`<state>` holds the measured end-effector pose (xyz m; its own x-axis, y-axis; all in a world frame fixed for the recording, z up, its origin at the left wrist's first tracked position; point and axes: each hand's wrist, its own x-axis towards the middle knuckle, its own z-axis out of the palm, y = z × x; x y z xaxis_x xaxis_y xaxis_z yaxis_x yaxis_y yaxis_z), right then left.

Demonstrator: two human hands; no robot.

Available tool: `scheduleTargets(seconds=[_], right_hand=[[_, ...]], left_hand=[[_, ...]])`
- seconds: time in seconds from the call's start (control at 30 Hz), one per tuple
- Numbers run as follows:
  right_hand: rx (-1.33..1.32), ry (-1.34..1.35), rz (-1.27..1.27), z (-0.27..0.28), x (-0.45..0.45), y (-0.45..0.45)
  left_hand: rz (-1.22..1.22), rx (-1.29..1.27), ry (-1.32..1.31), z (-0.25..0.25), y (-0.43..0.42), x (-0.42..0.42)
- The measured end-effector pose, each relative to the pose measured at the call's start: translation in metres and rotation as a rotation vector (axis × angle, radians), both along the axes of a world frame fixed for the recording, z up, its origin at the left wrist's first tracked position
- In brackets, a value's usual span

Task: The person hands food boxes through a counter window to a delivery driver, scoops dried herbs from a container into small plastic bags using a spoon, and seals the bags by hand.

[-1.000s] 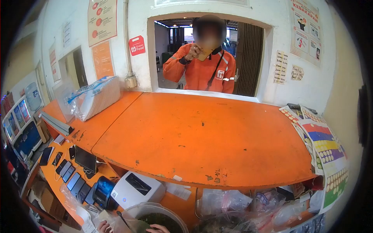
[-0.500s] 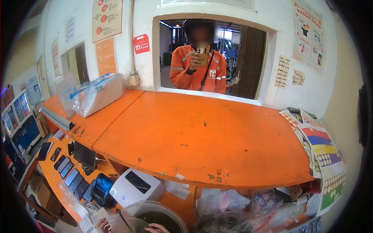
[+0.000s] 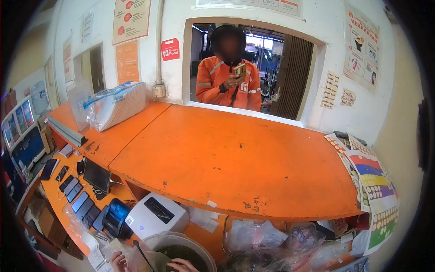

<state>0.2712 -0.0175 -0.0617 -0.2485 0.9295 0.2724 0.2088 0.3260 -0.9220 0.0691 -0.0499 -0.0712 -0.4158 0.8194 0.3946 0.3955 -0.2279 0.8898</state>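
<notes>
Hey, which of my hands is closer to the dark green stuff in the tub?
Your right hand: it's right by the green stuff in the tub. Your left hand is farther off, left of the black stick.

The bottom edge crops the right hand behind its fingers.

The left hand has its fingers bent upward; the right hand (cropped below, like the left) points its fingers leftward.
</notes>
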Motion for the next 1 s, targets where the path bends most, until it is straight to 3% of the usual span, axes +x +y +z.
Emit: scheduleTargets(seconds=[0.27,0.3,0.37,0.57,0.7,0.87,0.97,1.0], right_hand=[[-0.002,0.004,-0.026,0.003,0.004,0.004],[0.143,-0.102,-0.113,0.018,0.003,0.008],[0.183,-0.127,-0.151,0.027,0.000,0.007],[0.574,-0.398,-0.347,0.028,0.012,0.008],[0.582,-0.076,-0.625,0.014,0.017,0.001],[0.720,-0.080,-0.905,0.031,0.022,-0.051],[0.783,0.052,-1.045,0.038,-0.002,-0.081],[0.823,0.100,-1.084,0.038,-0.013,-0.090]], left_hand=[[0.018,0.041,-0.072,-0.012,-0.007,0.006],[0.022,0.007,0.075,0.001,-0.009,0.009],[-0.017,0.148,-0.038,0.002,-0.006,0.013],[-0.049,0.262,0.036,0.003,-0.005,0.020],[-0.115,0.537,0.010,-0.011,-0.022,0.032],[-0.699,0.697,0.260,-0.047,-0.076,0.021],[-0.751,0.661,0.342,-0.060,-0.089,-0.024],[-0.706,0.543,0.359,-0.054,-0.093,-0.049]])
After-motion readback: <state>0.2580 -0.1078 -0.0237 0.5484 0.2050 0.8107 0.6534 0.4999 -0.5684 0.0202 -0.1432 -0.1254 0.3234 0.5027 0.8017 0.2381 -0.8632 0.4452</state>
